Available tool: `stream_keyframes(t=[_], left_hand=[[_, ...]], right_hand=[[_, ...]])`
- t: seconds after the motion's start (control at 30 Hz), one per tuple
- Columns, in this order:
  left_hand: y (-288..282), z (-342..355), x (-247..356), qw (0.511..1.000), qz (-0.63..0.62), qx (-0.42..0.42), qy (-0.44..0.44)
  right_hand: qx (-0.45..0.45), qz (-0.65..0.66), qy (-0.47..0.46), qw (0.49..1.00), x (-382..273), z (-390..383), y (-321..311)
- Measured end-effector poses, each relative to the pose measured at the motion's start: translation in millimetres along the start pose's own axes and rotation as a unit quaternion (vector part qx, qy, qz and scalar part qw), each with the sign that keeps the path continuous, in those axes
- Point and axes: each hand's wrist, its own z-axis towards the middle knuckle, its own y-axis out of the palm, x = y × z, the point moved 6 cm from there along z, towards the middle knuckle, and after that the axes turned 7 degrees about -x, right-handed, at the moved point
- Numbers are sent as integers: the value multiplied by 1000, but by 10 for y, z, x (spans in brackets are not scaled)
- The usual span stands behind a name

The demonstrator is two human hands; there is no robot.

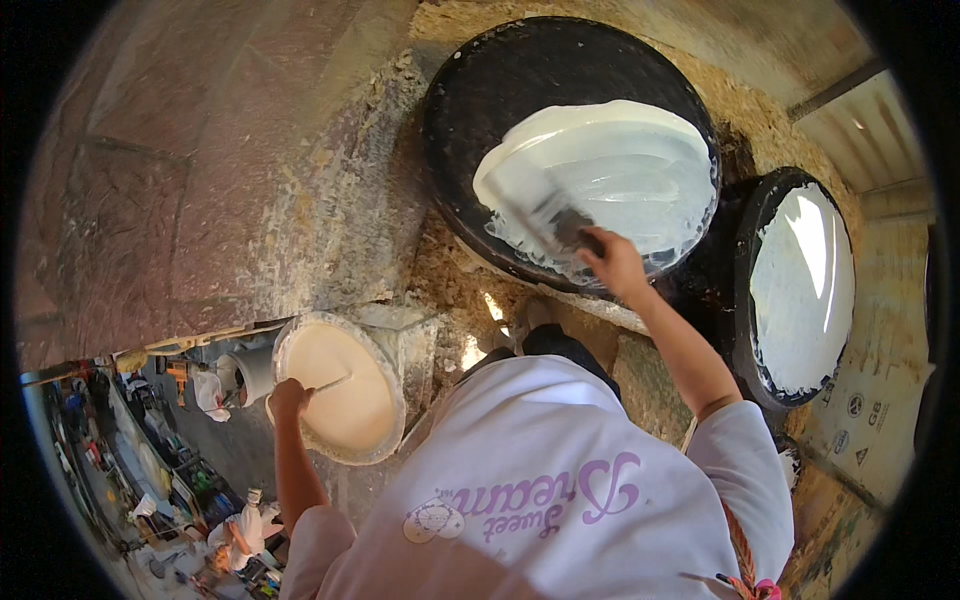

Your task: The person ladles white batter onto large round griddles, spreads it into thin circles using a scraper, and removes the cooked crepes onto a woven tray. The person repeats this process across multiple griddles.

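Observation:
My right hand (615, 262) is closed around a flat scraper (560, 220), blurred by motion, on a large round black griddle (475, 75). Its blade is in a layer of wet white batter (630, 150) that covers the griddle's near right part. On the left, my left hand (290, 398) grips a thin stick-like handle (335, 382) at the rim of a bucket (388, 350). The handle's far end meets the cream-coloured batter (345, 410) in the bucket; whatever lies under the surface is hidden.
A second round black griddle (745, 300), coated with a shiny white layer (800, 280), stands at the right. A brown, splattered surface (180, 200) fills the upper left. A grey container (250, 375) is beside the bucket. At lower left another person (240, 535) is among cluttered goods.

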Motion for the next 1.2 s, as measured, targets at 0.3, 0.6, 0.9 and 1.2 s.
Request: stream_keyframes(t=[0.3, 0.6, 0.9, 1.2], left_hand=[[308, 127, -208, 999, 4, -33, -11], [169, 26, -116, 1000, -19, -21, -13], [29, -73, 17, 1000, 3, 6, -21], [165, -183, -82, 997, -47, -8, -63]], right_hand=[[110, -96, 247, 958, 1039, 243, -1166], [49, 409, 333, 848, 1118, 354, -535], [31, -144, 81, 986, 235, 713, -316], [168, 353, 332, 859, 1946, 529, -1106]])
